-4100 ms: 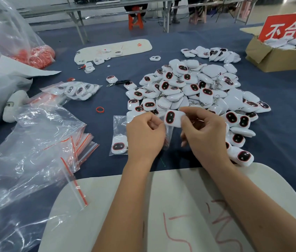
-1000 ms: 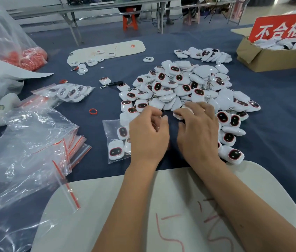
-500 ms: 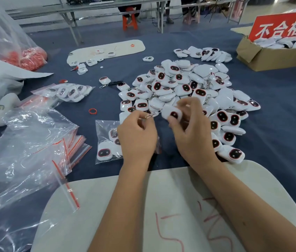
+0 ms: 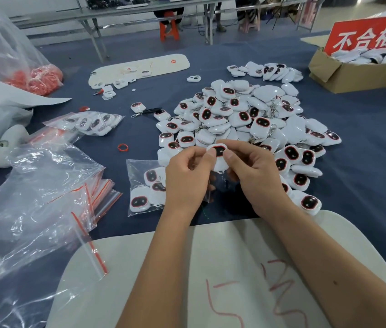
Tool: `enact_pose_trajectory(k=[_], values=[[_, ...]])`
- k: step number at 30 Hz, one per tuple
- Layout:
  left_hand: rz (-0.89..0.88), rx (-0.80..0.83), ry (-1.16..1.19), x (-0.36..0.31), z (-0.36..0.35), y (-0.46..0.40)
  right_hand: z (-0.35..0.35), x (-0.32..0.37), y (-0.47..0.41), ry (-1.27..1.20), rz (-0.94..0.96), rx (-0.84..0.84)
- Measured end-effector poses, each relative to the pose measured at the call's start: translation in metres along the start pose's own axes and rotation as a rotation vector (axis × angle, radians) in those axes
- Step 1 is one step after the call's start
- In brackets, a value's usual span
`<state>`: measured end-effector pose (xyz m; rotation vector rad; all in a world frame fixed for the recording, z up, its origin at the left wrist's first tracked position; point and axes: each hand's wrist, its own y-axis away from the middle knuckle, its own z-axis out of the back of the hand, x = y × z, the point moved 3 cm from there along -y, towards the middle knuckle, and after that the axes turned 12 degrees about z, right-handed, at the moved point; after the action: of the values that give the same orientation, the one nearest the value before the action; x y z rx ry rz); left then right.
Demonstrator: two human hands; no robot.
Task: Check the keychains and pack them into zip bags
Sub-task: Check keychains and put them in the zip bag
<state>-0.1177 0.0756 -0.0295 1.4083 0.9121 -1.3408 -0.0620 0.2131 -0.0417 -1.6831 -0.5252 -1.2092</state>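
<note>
Holding one white keychain [image 4: 218,154] between both thumbs, the left hand [image 4: 185,178] and right hand [image 4: 256,178] now pinch it face-up above the counter [image 4: 364,162]; half a second earlier it was tilted and held lower. Beneath the left hand lies an open zip bag [image 4: 140,185] containing several keychains. Loose keychains form a pile [image 4: 241,114] just behind. A filled zip bag [image 4: 88,123] sits far left; a cardboard box [image 4: 353,74] holds more.

Single head-worn wide-angle view, looking forward and down, close over the table [image 4: 364,143] (far benches visible beyond)
</note>
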Motion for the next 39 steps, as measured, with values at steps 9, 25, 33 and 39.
enact_pose_trajectory(k=[9, 25, 33, 39], values=[[0.143, 0.108, 0.098, 0.004, 0.003, -0.008, -0.003, 0.004, 0.002, 0.013, 0.002, 0.066], [0.009, 0.085, 0.005, 0.006, 0.009, -0.01, -0.004, 0.004, 0.002, -0.032, 0.008, 0.092], [-0.052, 0.137, -0.045, 0.006, 0.006, -0.008, -0.002, 0.003, 0.001, 0.004, -0.004, 0.065], [-0.044, 0.156, -0.028, 0.006, 0.006, -0.008, -0.001, 0.003, 0.001, 0.001, -0.023, 0.099]])
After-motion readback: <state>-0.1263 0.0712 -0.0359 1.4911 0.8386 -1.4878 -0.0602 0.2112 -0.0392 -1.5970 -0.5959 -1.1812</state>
